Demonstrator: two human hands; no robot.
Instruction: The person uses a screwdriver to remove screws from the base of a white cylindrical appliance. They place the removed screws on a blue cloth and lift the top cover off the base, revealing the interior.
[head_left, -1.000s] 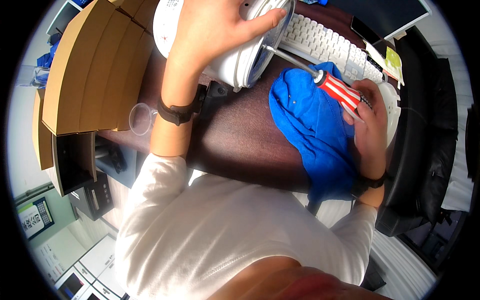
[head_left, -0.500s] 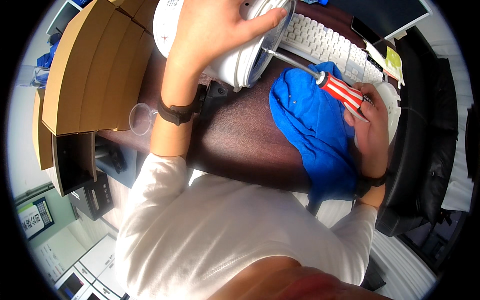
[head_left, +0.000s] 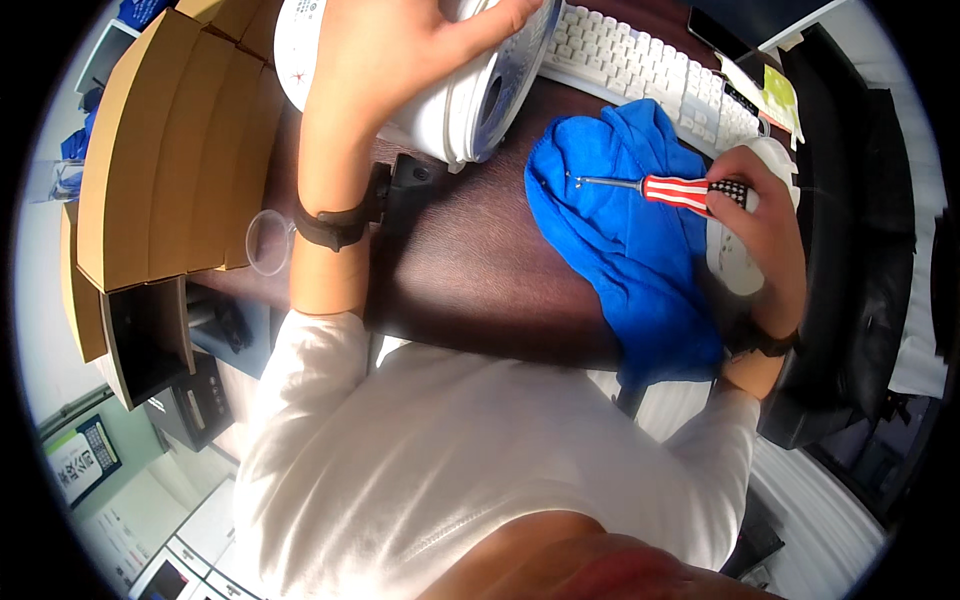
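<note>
At the far side of the table, my left hand (head_left: pixel 395 50) is closed around a white round plastic appliance (head_left: pixel 420 132), thumb over its rim. The appliance lies tilted, with a dark round opening facing right. My right hand (head_left: pixel 770 220) grips a screwdriver (head_left: pixel 675 190) by its red-and-white striped handle with a dark, dotted end. Its shaft points left over a crumpled blue cloth (head_left: pixel 620 245), apart from the appliance. A small shiny bit shows at the tip, too small to name. Partly under my right hand is a white plastic piece (head_left: pixel 738 268).
A white keyboard (head_left: pixel 640 70) lies beyond the cloth, with a phone (head_left: pixel 715 35) and papers (head_left: pixel 775 100) farther right. Cardboard boxes (head_left: pixel 150 170) stand at the left, near a clear plastic round piece (head_left: pixel 268 243). A black padded seat (head_left: pixel 850 230) borders the right side.
My right hand has drawn the screwdriver away from the appliance, to the right, and its tip is now over the blue cloth. My left hand still holds the appliance.
</note>
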